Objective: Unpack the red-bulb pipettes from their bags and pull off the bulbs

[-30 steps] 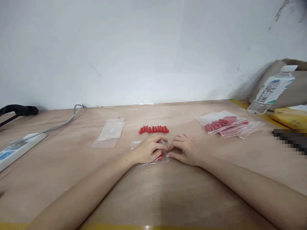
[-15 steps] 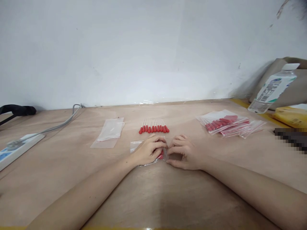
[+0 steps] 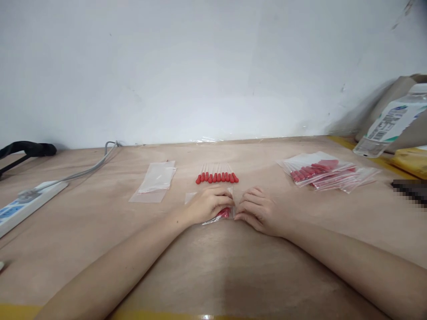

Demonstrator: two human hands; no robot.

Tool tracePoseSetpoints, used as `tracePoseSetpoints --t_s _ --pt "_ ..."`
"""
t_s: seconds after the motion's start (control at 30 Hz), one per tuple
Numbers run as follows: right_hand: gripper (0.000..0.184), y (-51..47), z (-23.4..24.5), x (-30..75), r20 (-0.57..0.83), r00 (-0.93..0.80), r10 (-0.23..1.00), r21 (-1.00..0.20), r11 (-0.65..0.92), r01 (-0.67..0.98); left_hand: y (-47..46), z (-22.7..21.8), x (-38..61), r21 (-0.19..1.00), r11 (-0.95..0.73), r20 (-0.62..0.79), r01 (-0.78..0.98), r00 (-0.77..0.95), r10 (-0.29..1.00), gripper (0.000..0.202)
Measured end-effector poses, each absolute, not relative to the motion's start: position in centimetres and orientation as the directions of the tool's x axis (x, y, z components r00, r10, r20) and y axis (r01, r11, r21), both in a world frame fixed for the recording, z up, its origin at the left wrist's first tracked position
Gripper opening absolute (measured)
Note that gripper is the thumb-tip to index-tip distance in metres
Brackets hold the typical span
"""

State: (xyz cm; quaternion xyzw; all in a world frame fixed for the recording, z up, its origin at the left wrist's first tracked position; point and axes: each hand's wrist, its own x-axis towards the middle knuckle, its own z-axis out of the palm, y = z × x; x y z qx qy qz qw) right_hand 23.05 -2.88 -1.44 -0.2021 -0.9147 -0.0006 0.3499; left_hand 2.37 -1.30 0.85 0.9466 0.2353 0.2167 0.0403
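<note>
My left hand (image 3: 208,205) and my right hand (image 3: 258,210) meet at the table's middle, both with curled fingers pinching a small clear plastic bag (image 3: 223,214) that lies on the wood and shows red-tipped sticks inside. Just beyond my hands lies a neat row of loose red-tipped sticks (image 3: 216,177). A stack of empty clear bags (image 3: 155,180) lies to the left of that row. To the right sits a pile of filled bags (image 3: 325,172) with red tips showing through.
The wooden table (image 3: 213,266) runs up to a white wall. A white power strip (image 3: 20,204) with a grey cable is at the left edge, a black object behind it. A plastic bottle (image 3: 390,126) and a yellow packet (image 3: 412,162) are far right.
My hands stay on the small bag; the fingers have shifted slightly along its edge. The view has drifted a little, so everything sits slightly further right.
</note>
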Motion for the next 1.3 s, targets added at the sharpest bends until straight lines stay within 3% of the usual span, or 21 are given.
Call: tracePoseSetpoints --t_s 0.17,0.43,0.7,0.83,1.0,1.13,1.3 --pt "0.007 -2.66 -1.34 23.09 0.611 -0.696 0.377 -0.160 0.920 0.358 -1.51 0.56 2.54 0.094 -0.883 0.392 0.460 0.798 0.457 0.023" --pt "0.017 -1.96 -1.46 23.10 0.617 -0.679 0.396 -0.046 0.881 0.472 -1.32 0.72 2.61 0.082 -0.885 0.376 0.458 0.808 0.453 0.021" --pt "0.017 -2.40 -1.21 23.00 0.641 -0.657 0.396 -0.060 0.880 0.472 -1.23 0.90 2.59 0.037 -0.898 0.401 0.439 0.816 0.416 0.021" --pt "0.016 -2.41 -1.17 22.98 0.632 -0.678 0.375 -0.031 0.886 0.462 -1.41 0.45 2.76 -0.058 -0.886 0.425 0.460 0.814 0.396 0.025" --pt "0.013 -2.47 -1.10 22.87 0.692 -0.658 0.297 0.091 0.868 0.488 -1.78 0.29 2.83 -0.149 -0.866 0.473 0.477 0.804 0.361 0.024" --pt "0.021 -2.55 -0.87 22.68 0.689 -0.687 0.233 0.169 0.869 0.465 -1.66 0.17 2.84 -0.209 -0.870 0.466 0.446 0.828 0.312 0.023" --pt "0.021 -2.29 -0.79 22.68 0.644 -0.734 0.217 0.188 0.885 0.426 -1.20 0.71 2.36 -0.208 -0.891 0.407 0.404 0.864 0.296 0.024"
